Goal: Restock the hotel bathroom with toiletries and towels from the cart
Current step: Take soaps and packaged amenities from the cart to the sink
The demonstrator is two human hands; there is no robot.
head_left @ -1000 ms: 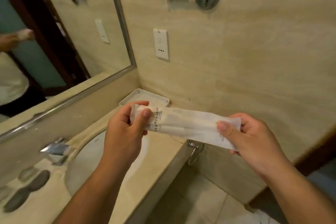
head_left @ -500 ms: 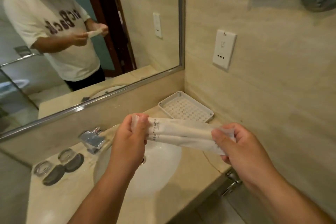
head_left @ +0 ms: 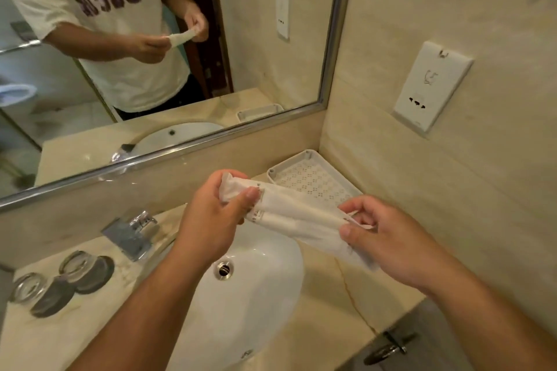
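A long white toiletry packet [head_left: 297, 214] with small dark print is stretched between both hands above the sink. My left hand [head_left: 211, 220] pinches its left end between thumb and fingers. My right hand [head_left: 385, 238] grips its right end, which crumples under the thumb. Just behind the packet, in the counter's corner, sits a white amenity tray [head_left: 313, 181] with a patterned perforated floor and nothing in it.
A white oval basin [head_left: 259, 289] with a drain lies below my hands. A chrome faucet [head_left: 132, 235] stands at its left, and two glasses on dark coasters [head_left: 63, 283] sit further left. A mirror [head_left: 168, 48] spans the back wall, a wall socket [head_left: 432, 90] is on the right.
The view has swung left and down toward the sink and mirror. Both hands kept hold of the packet, which now hangs over the basin near the tray.
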